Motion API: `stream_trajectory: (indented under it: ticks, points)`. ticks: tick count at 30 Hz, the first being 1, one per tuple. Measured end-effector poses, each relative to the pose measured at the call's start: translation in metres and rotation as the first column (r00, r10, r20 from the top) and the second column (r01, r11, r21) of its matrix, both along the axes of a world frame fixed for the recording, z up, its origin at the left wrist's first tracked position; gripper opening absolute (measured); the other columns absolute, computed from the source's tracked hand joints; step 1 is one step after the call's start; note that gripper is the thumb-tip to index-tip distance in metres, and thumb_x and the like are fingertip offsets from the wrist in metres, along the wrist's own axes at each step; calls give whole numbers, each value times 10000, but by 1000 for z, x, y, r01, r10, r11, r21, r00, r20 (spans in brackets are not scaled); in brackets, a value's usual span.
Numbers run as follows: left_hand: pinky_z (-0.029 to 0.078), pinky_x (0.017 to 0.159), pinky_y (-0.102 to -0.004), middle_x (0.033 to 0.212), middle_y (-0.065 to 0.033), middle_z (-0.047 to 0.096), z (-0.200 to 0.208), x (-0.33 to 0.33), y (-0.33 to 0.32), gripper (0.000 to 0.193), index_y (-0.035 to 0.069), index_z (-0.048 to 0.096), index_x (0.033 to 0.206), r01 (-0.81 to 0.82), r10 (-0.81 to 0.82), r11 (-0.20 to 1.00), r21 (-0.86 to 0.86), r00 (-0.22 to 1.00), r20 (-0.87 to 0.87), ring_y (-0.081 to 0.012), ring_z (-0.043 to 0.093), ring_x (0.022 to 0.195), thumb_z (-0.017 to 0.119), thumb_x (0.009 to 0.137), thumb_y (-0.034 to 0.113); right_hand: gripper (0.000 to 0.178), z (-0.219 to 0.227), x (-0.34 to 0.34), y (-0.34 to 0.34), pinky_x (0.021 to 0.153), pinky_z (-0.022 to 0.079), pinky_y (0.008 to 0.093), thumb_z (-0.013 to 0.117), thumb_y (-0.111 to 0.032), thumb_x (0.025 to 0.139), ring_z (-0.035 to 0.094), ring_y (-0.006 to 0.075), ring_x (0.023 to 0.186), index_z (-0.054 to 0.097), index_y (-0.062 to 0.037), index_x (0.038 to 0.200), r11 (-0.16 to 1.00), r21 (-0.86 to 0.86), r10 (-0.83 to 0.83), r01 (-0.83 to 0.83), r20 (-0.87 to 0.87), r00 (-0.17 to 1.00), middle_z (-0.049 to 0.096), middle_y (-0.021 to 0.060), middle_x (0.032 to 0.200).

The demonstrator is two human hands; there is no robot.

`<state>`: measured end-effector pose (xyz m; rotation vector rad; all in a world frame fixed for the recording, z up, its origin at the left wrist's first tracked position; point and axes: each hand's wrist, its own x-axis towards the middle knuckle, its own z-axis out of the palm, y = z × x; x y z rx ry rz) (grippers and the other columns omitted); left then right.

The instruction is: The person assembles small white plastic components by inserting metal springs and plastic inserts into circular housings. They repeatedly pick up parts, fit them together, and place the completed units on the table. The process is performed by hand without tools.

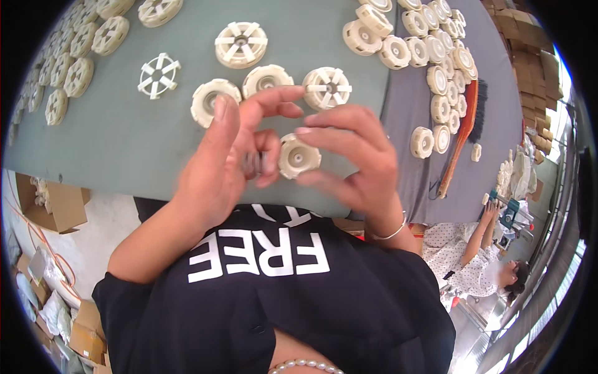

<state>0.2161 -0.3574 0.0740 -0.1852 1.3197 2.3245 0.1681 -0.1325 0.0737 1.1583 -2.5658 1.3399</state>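
Observation:
My left hand (227,153) is smeared by motion, its index finger stretched out and the other fingers curled about a small blurred greyish part (255,163). Beside it, a small round cream plastic wheel (299,157) with a hollow centre sits between the thumb and fingers of my right hand (361,153). Just beyond my fingers lie two cream wheels with their hollow sides up, a left one (208,105) and a right one (268,78), and a spoked cream wheel (328,88). A larger spoked wheel (241,45) lies farther off.
A thin six-spoked piece (159,76) lies on the green-grey tabletop (134,134). Rows of spoked wheels (78,76) fill the far left. More wheels (439,81) and a wooden-handled brush (464,134) lie on grey cloth at right. Another person (476,258) works at a green tool.

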Motion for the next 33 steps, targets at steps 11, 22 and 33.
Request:
stream_trajectory:
  ticks: [11, 22, 33]
  points:
    - [433, 1042, -360, 1518, -83, 540, -5, 10, -16, 889, -2, 559, 1518, 44, -171, 932, -361, 929, -328, -212, 518, 1297, 184, 1112, 694, 333, 7, 23, -14, 911, 548, 446, 909, -130, 767, 682, 257, 993, 769, -130, 1068, 995, -28, -92, 94, 54, 994, 748, 17, 1065]
    - [497, 985, -341, 1305, -69, 704, -46, -38, -119, 344, 94, 741, 1301, -597, -284, 153, -788, 737, -613, -239, 652, 1167, 718, 958, 94, 425, -11, 23, 7, 790, 533, 370, 941, -225, 746, 660, 235, 870, 746, -124, 1110, 949, 309, -88, 67, 53, 995, 683, 24, 915]
    - [523, 890, -232, 1126, -29, 771, -75, -39, -160, 238, 1, 757, 1234, -651, 399, 490, -580, 759, -514, -91, 682, 984, 721, 1055, 154, 258, 2, 21, 20, 673, 542, 292, 884, -45, 814, 670, 165, 736, 790, -54, 1054, 960, 90, -273, 266, 75, 959, 721, 48, 855]
